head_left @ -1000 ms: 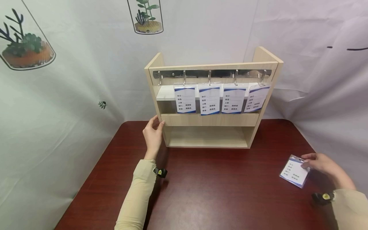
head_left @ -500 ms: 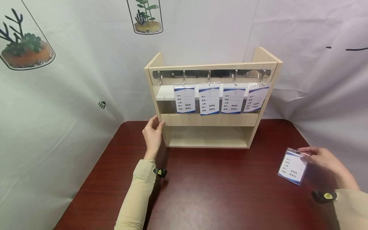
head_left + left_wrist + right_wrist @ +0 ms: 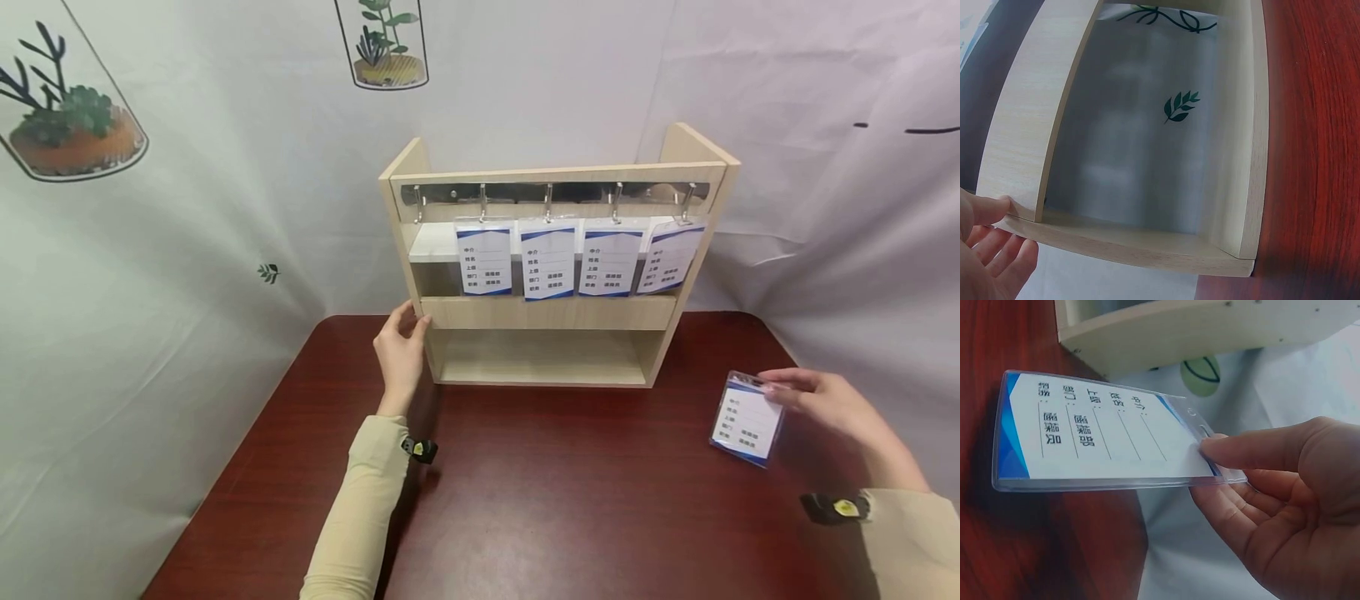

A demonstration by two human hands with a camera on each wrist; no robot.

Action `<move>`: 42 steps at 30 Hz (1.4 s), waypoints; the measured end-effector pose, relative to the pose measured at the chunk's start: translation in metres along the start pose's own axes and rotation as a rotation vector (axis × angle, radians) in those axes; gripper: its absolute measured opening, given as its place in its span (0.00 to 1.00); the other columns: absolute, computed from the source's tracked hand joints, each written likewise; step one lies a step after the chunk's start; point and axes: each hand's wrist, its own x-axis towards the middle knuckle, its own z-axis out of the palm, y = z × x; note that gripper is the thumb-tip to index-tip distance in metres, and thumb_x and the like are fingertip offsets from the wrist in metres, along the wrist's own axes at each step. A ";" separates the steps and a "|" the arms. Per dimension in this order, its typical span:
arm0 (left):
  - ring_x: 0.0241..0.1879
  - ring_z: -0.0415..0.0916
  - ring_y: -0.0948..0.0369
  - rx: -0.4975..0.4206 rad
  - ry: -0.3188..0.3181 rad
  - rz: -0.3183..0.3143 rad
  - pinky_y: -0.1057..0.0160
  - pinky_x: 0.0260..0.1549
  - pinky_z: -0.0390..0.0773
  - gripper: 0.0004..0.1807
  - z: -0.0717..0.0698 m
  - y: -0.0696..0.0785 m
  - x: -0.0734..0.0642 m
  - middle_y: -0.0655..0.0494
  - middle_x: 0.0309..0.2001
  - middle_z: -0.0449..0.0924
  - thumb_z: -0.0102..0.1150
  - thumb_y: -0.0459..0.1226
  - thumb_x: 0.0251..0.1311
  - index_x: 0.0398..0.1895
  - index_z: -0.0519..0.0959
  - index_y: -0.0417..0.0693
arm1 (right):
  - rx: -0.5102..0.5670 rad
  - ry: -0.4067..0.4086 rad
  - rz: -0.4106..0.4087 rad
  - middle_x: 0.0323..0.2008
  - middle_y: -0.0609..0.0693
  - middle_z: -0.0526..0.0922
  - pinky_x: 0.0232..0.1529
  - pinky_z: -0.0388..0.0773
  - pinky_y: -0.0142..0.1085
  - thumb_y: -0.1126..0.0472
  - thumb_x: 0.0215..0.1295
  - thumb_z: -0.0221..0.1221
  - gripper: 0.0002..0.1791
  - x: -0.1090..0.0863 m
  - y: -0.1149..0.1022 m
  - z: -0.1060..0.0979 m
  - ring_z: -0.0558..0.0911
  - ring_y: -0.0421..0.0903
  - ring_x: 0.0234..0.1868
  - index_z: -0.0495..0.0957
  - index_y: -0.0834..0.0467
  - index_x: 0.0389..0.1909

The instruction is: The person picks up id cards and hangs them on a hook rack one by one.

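My right hand (image 3: 825,406) pinches a badge in a clear plastic sleeve (image 3: 747,418) by its slotted top edge, thumb on the printed face and fingers behind. In the right wrist view the badge (image 3: 1097,434) shows blue corners and lines of Chinese text. At the wooden rack (image 3: 547,314), my left hand (image 3: 400,348) grips the left side panel, thumb at the front edge and fingers round the outside. Several similar badges (image 3: 548,260) hang from metal hooks along the rack's top rail; the leftmost hook (image 3: 417,205) carries no badge. The rightmost badge (image 3: 671,257) hangs askew.
The rack stands on a dark red wooden table (image 3: 525,483) near its back edge. Behind it hangs a pale cloth (image 3: 525,83) printed with plants. Open shelf space (image 3: 543,357) lies at the rack's bottom.
My right hand has carried the badge up and left toward the rack, and the badge has turned more upright. The left hand keeps its place on the side panel.
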 end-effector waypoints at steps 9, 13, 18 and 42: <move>0.46 0.84 0.52 -0.003 0.001 -0.017 0.52 0.44 0.82 0.21 -0.001 0.002 0.000 0.43 0.48 0.86 0.68 0.35 0.63 0.59 0.80 0.39 | -0.012 0.043 -0.062 0.34 0.43 0.86 0.34 0.71 0.27 0.55 0.71 0.62 0.23 0.013 -0.026 0.005 0.77 0.35 0.32 0.77 0.69 0.57; 0.46 0.84 0.52 -0.003 -0.003 -0.021 0.52 0.44 0.82 0.21 -0.001 0.003 -0.001 0.42 0.48 0.85 0.68 0.35 0.63 0.59 0.80 0.38 | -0.006 0.050 -0.076 0.36 0.47 0.86 0.34 0.70 0.26 0.56 0.71 0.61 0.22 0.022 -0.042 0.010 0.77 0.34 0.32 0.77 0.69 0.57; 0.46 0.84 0.51 -0.015 -0.003 -0.018 0.52 0.44 0.83 0.21 0.000 0.003 -0.001 0.42 0.48 0.85 0.68 0.34 0.63 0.59 0.80 0.38 | -0.022 0.044 -0.095 0.40 0.52 0.86 0.37 0.69 0.27 0.55 0.71 0.61 0.21 0.031 -0.064 0.016 0.77 0.34 0.34 0.79 0.66 0.56; 0.46 0.84 0.51 0.005 -0.001 -0.005 0.51 0.43 0.83 0.21 0.000 0.002 -0.001 0.42 0.48 0.86 0.68 0.34 0.64 0.59 0.80 0.37 | 0.156 0.007 -0.238 0.47 0.57 0.87 0.40 0.74 0.22 0.60 0.68 0.65 0.20 0.048 -0.146 0.033 0.81 0.33 0.37 0.80 0.66 0.56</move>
